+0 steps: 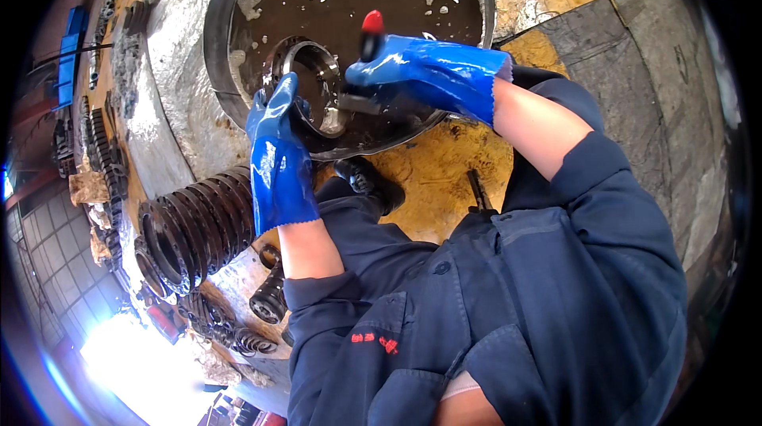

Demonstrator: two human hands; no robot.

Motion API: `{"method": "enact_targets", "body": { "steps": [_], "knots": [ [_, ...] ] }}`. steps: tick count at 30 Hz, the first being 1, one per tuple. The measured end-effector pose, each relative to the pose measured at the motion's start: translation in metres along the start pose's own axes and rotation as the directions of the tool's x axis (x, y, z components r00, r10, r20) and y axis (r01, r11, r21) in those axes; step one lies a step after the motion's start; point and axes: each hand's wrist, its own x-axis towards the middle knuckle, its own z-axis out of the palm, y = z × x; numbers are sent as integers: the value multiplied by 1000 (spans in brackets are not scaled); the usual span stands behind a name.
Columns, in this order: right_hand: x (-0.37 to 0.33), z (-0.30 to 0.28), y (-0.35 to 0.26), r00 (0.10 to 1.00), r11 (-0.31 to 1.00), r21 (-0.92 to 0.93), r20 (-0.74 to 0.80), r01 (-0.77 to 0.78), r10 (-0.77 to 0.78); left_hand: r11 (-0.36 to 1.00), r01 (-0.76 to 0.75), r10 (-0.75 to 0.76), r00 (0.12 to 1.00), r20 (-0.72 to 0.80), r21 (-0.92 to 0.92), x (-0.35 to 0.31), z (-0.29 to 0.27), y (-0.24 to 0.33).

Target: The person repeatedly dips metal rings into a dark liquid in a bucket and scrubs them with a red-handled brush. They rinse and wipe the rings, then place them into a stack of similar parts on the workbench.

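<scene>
My left hand (pixel 279 160), in a long blue rubber glove, grips a wet metal ring (pixel 321 63) at its left side. The ring is tilted over the near part of a round black tub (pixel 220 45) of murky brown liquid. My right hand (pixel 429 69), gloved the same way, is closed round a tool with a black handle and a red end (pixel 372 22). The tool's dark, flat head (pixel 360 102) is beside the ring's right side. It is blurred, so its exact kind and any contact with the ring cannot be made out.
A row of dark metal rings (pixel 198 224) stands left of my left forearm, with a dark cylindrical part (pixel 270 297) nearer me. More dark parts (pixel 103 148) lie at the far left. My shoe (pixel 369 184) is close to the tub, on the yellow stained floor (pixel 432 204).
</scene>
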Motion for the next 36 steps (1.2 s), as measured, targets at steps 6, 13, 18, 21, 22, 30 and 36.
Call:
{"method": "enact_targets", "body": {
  "steps": [6,13,18,21,22,30,36],
  "knots": [
    [31,-25,7,976,990,-94,-201,-109,88,999,17,-15,999,49,-41,2,-7,-8],
    [46,-8,-32,931,983,22,-327,180,-163,970,162,-142,983,117,-181,46,-14,-31],
    [31,23,-32,954,973,40,-209,227,-214,885,258,-234,966,109,-388,78,-3,-44],
    [37,41,-7,843,855,-133,-150,501,-517,818,356,-318,935,160,-452,71,-1,-31],
    [30,46,-3,785,786,-258,-136,562,-605,865,308,-280,951,130,-396,72,-6,-34],
    [-1,43,30,713,580,-441,240,685,-659,914,380,-364,923,122,-145,84,-43,-37],
    [12,28,36,874,582,-654,403,483,-272,935,349,-339,933,122,-67,62,-27,-27]
  ]
}}
